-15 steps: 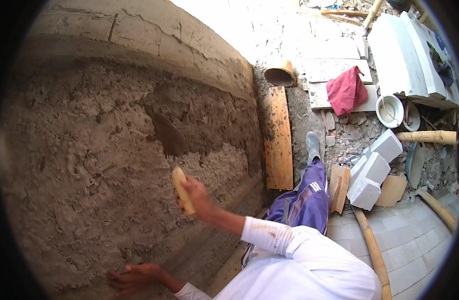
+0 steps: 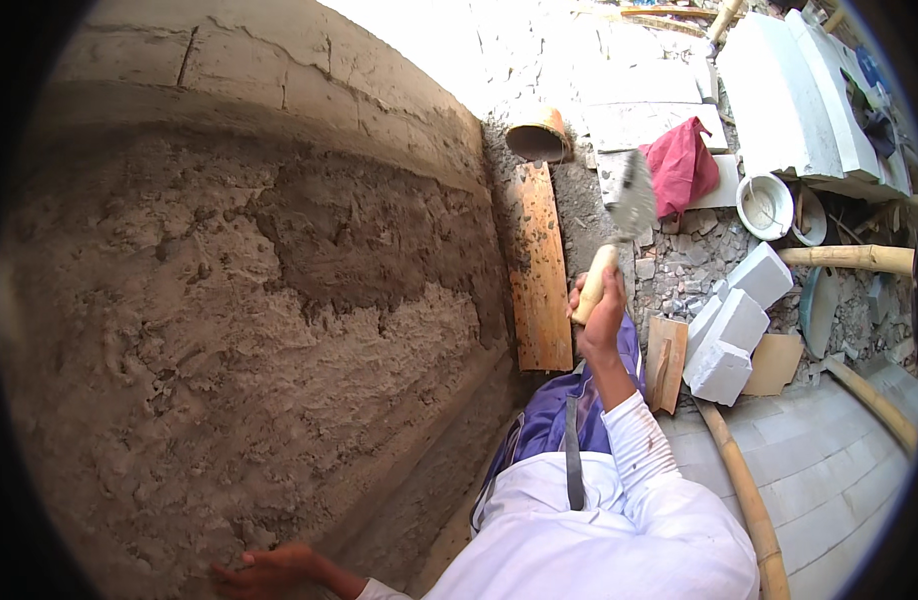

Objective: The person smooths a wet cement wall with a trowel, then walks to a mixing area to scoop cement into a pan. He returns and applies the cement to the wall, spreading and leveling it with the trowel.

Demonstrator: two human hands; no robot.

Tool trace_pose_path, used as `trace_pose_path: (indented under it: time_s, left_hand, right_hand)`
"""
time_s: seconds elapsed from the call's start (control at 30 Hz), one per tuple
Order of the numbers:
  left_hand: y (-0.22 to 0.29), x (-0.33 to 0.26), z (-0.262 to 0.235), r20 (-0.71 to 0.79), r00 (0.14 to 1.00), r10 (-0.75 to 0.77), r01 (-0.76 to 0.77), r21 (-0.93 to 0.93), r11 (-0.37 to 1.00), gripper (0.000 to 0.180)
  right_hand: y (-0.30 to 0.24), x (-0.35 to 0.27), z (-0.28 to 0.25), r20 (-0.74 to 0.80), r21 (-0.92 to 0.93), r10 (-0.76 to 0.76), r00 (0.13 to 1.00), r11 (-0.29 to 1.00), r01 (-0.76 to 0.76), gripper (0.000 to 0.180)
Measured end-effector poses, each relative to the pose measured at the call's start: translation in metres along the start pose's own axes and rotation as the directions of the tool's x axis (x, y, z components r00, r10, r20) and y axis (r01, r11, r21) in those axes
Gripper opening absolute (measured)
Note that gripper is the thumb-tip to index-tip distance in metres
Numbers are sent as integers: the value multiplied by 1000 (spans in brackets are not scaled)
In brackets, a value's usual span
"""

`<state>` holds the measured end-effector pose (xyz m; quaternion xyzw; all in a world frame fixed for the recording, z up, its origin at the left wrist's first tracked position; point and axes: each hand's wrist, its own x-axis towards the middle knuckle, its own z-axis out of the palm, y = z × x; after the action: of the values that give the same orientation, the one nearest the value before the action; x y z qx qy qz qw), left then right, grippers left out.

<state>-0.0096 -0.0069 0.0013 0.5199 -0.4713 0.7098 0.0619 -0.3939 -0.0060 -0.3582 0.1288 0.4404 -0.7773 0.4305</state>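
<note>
Gripping trowel — right fingers wrapped tight | left fingers loosely extended — against rough wall

A mortar-coated wall, pale blocks, rubble and bamboo poles show a building site.

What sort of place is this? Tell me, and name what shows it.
Most likely a building site: a roughly plastered wall, pale blocks on the ground, and a trowel in the right hand.

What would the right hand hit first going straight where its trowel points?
The trowel would lead the right hand, probably to the pale slabs or the red cloth on them; height is unclear, so it might pass above both.
</note>
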Motion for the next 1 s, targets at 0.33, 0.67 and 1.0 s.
trace_pose_path:
  time_s: [0.33, 0.67, 1.0]
  left_hand:
    - [-5, -8, -3, 76, 990, -119, 121, -26, 992, 70]
    - [-16, -22, 9, 53, 975, -216, 222, -131, 966, 74]
    - [-5, -3, -9, 86, 969, -231, 246, -306, 920, 59]
  right_hand:
    - [110, -239, 168, 703, -567, 346, 621, 799, 198, 61]
    - [83, -62, -3, 732, -679, 225, 643, 158, 717, 31]
    - [-197, 33, -411, -359, -880, -440, 823, -134, -456, 57]
